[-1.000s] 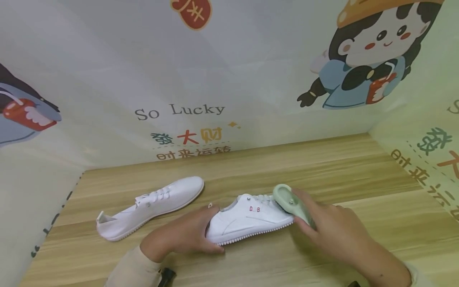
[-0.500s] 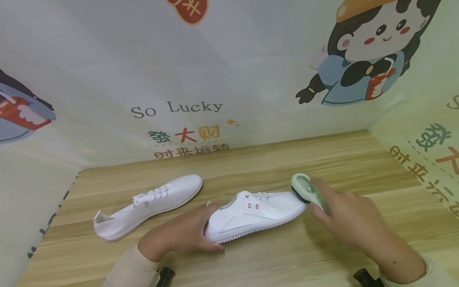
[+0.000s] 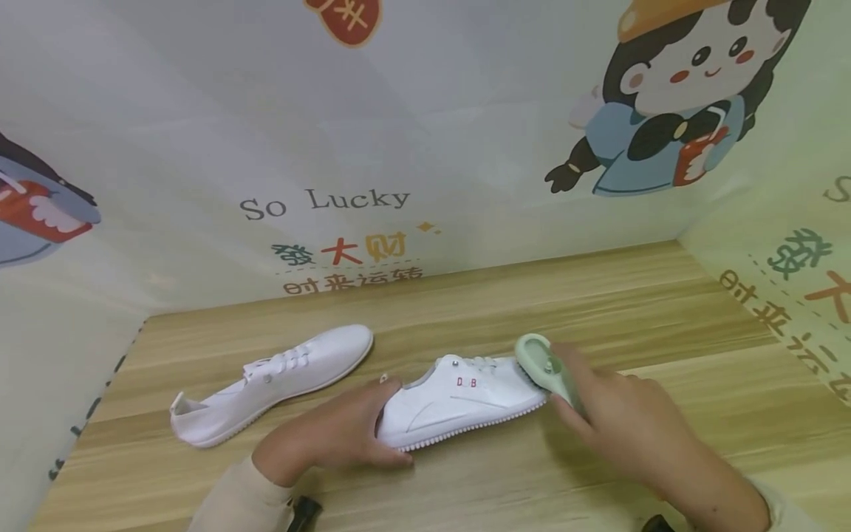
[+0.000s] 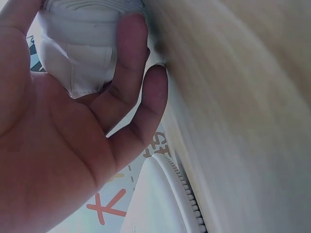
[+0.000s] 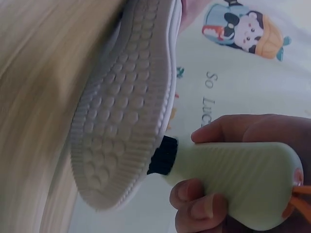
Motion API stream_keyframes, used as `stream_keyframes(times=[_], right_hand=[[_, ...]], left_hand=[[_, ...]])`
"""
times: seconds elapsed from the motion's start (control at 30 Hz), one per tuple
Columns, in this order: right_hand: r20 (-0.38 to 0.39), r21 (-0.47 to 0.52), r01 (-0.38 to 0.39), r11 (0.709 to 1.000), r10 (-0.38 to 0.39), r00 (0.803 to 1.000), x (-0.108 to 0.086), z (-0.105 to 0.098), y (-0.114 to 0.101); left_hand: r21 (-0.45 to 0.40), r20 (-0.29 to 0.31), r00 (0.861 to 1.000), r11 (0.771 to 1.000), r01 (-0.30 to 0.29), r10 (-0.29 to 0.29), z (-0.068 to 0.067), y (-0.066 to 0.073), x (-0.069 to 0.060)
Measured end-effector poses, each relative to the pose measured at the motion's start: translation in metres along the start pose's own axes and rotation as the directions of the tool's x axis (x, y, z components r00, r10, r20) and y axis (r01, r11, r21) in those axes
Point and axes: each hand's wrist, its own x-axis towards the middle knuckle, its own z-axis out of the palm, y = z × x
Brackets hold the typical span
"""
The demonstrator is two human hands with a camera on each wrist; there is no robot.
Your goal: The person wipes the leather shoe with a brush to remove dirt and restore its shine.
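A white lace-up shoe (image 3: 459, 403) with small red letters on its side is tilted on the wooden table, its studded sole showing in the right wrist view. My left hand (image 3: 346, 428) grips it around the heel, fingers behind and thumb near the sole. In my right hand (image 3: 625, 414) is a pale green brush (image 3: 541, 366), held by its handle. The brush's dark bristles (image 5: 164, 155) touch the upper near the toe. The matching white shoe (image 3: 279, 384) lies behind and left of my left hand, toe pointing right.
The wooden table (image 3: 465, 310) is bounded by a printed cloth backdrop (image 3: 465, 148) at the back and both sides. Dark wrist-camera parts show at the lower edge of the head view.
The brush first slid right to the toe tip, then came back left along the toe. My left hand and the gripped shoe stay nearly in place.
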Motion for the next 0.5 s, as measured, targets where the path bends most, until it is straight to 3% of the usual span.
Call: stream_keyframes(times=[0.27, 0.5], right_hand=[[-0.064, -0.047, 0.081, 0.996, -0.084, 0.994, -0.005, 0.009, -0.019], [-0.097, 0.027, 0.174, 0.984, -0.171, 0.981, -0.012, 0.019, -0.034]], left_hand=[[-0.007, -0.001, 1.0, 1.0, -0.009, 0.009, 0.0, 0.001, -0.002], [-0.004, -0.004, 1.0, 1.0, -0.006, 0.006, 0.0, 0.001, -0.002]])
